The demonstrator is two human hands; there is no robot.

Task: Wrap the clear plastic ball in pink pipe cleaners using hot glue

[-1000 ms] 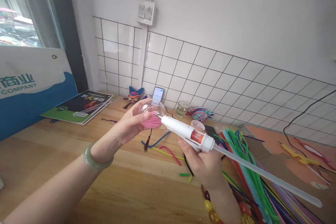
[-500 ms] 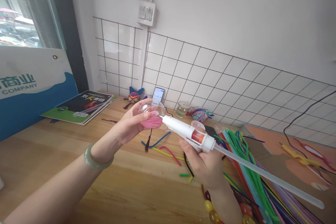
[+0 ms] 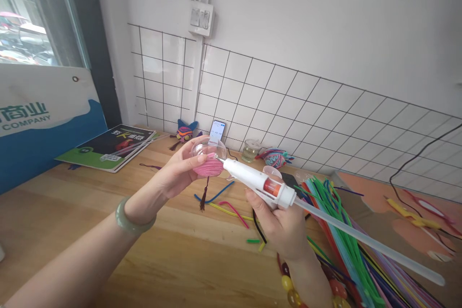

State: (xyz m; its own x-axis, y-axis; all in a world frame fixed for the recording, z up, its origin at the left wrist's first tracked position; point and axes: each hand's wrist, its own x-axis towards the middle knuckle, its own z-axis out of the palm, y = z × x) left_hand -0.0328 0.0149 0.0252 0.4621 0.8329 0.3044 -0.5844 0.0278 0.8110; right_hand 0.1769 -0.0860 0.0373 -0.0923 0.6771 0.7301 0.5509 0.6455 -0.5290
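Observation:
My left hand (image 3: pixel 182 168) is wrapped round a clear ball (image 3: pixel 199 148) whose lower part is covered with pink strands (image 3: pixel 209 168). A dark red tassel (image 3: pixel 203 197) hangs below the ball. My right hand (image 3: pixel 281 226) grips a white glue gun (image 3: pixel 245 174), its metal tip at the pink strands near my left thumb. Out of the gun's back end a long translucent glue stick (image 3: pixel 371 236) sticks out to the lower right.
Coloured pipe cleaners (image 3: pixel 335 231) lie in a bundle at the right, with loose pieces mid-table. Along the wall are a phone (image 3: pixel 217 131), a glass jar (image 3: pixel 250 150) and two decorated balls (image 3: pixel 185 132). A magazine (image 3: pixel 111 147) lies at the left.

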